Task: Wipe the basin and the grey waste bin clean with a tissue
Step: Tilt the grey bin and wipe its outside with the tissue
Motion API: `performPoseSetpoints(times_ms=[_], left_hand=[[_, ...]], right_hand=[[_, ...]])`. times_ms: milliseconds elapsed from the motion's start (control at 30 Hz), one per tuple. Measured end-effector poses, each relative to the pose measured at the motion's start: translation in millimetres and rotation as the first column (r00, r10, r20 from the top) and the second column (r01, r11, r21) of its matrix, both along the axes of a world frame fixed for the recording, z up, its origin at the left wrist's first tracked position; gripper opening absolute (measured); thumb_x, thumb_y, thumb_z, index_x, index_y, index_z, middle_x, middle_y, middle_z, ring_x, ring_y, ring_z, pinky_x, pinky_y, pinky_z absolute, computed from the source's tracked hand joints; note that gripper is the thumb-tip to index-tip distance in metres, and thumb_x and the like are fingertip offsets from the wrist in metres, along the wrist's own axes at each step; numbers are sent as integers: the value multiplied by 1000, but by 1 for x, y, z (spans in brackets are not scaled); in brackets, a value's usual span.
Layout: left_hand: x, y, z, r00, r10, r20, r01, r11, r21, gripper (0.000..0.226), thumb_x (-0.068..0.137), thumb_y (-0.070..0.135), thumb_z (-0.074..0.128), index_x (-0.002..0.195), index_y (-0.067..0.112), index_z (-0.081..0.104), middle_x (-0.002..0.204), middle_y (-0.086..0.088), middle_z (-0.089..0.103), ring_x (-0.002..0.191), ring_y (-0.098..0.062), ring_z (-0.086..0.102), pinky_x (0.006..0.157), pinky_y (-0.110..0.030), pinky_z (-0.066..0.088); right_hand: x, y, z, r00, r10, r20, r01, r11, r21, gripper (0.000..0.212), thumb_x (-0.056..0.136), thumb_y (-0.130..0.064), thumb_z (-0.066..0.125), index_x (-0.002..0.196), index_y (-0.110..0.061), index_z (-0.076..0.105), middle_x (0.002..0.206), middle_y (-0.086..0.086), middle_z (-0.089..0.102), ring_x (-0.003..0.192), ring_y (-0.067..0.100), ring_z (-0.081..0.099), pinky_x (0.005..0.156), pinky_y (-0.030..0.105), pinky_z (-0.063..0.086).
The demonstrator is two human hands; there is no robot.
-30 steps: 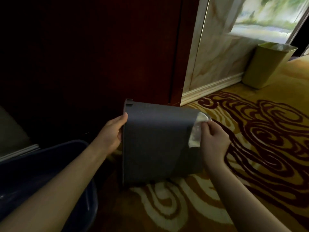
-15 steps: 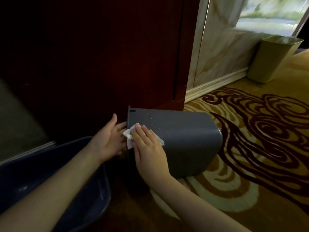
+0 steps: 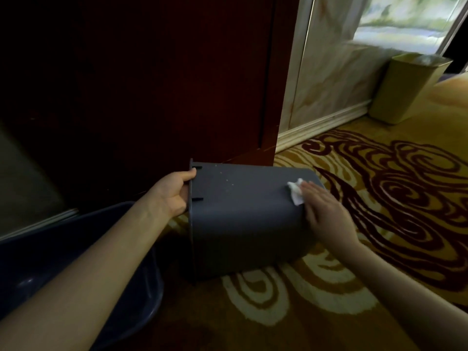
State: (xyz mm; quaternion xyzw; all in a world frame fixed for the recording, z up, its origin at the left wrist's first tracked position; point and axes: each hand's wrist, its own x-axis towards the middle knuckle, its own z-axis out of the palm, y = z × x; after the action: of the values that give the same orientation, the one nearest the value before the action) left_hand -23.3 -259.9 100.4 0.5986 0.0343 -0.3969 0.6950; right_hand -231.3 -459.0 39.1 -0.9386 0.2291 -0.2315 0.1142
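Two bare hands work on the grey waste bin [image 3: 243, 219], which lies on its side on the patterned carpet [image 3: 379, 198], its open rim facing left and its base toward the right. The left hand [image 3: 172, 193] grips that rim — thumb over the top edge, fingers curled inside the mouth and hidden there — and steadies the bin. The right hand [image 3: 326, 214] lies flat, fingers stretched out and close together, on the upper wall of the bin near its base end; it presses a small crumpled white tissue [image 3: 295, 192] against the plastic, and part of the tissue pokes out past the fingertips on the left. A scatter of pale specks shows on the bin's upper wall near the rim, left of the tissue and apart from it.

Near left, beneath the left forearm, sits the dark blue basin [image 3: 141, 300], its rim just beside the mouth of the bin; whether the two touch I cannot tell, as the spot is in shadow. Behind the bin stands a dark red wooden door [image 3: 152, 84], with the bin's far edge close to its foot. Far right, a yellowish bin [image 3: 405, 89] stands upright on the carpet against a marbled wall panel [image 3: 326, 79] with a pale skirting — well apart from the grey one.
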Motion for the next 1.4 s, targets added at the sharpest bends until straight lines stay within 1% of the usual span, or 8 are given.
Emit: performPoseSetpoints(times_ms=[100, 233, 367, 533, 767, 1033, 1233, 1400], left_hand=[[-1, 2, 1, 1000, -3, -12, 3, 1000, -14, 20, 96, 20, 43, 101, 10, 59, 93, -11, 66, 86, -23, 64, 62, -39, 47], [-3, 4, 1, 1000, -14, -4, 14, 1000, 1, 26, 96, 24, 42, 115, 11, 55, 97, -11, 66, 89, -25, 63, 63, -40, 46], [-4, 4, 4, 999, -26, -31, 25, 999, -47, 36, 98, 35, 37, 114, 10, 58, 97, -12, 65, 88, -26, 62, 64, -39, 46], [-2, 3, 2, 997, -7, -71, 2, 998, -70, 41, 98, 39, 34, 107, 8, 59, 97, -14, 64, 87, -26, 61, 64, -39, 45], [2, -1, -1, 999, 5, -46, -6, 1000, -18, 30, 98, 35, 36, 109, 15, 57, 96, -9, 65, 87, -23, 62, 61, -38, 44], [18, -11, 4, 995, 61, 75, -62, 998, 11, 28, 97, 37, 40, 92, 16, 57, 86, -7, 64, 77, -20, 63, 54, -34, 48], [23, -16, 2, 994, 84, 66, -85, 996, 16, 25, 97, 31, 43, 91, 12, 57, 86, -9, 61, 77, -22, 61, 58, -35, 47], [28, -12, -1, 997, 42, 68, -43, 999, 9, 27, 97, 31, 40, 87, 13, 58, 85, -8, 64, 78, -21, 62, 58, -35, 47]], right_hand=[[7, -5, 14, 985, -162, 67, 158, 986, 62, 32, 92, -11, 49, 124, -12, 57, 118, 10, 66, 110, 23, 61, 89, 35, 48], [51, 35, 40, 964, -133, 228, 103, 985, 138, 21, 93, -17, 48, 111, -17, 58, 96, 3, 67, 83, 13, 60, 70, 22, 41], [102, 100, 44, 980, 196, 33, -198, 978, 71, 35, 92, -13, 50, 127, -15, 52, 129, 6, 57, 114, 17, 53, 90, 26, 44], [104, 83, 47, 885, 431, -177, -427, 902, 62, 46, 97, -10, 39, 142, -18, 36, 153, 2, 32, 141, 15, 25, 114, 27, 18], [57, -4, 29, 991, 46, -123, -34, 995, 95, 39, 96, -14, 41, 134, -17, 49, 143, 3, 49, 134, 16, 39, 110, 34, 31], [66, -20, 38, 961, -230, -151, 240, 969, 58, 18, 95, -16, 48, 106, -15, 61, 99, 8, 67, 94, 22, 62, 79, 35, 53], [129, 30, 53, 988, -84, -132, 105, 981, 162, 26, 94, -15, 46, 113, -20, 63, 116, 11, 59, 102, 32, 59, 86, 48, 51], [109, 14, 47, 993, 11, -114, 1, 995, 102, 29, 94, -10, 44, 120, -14, 58, 122, 11, 60, 116, 28, 51, 94, 40, 45]])
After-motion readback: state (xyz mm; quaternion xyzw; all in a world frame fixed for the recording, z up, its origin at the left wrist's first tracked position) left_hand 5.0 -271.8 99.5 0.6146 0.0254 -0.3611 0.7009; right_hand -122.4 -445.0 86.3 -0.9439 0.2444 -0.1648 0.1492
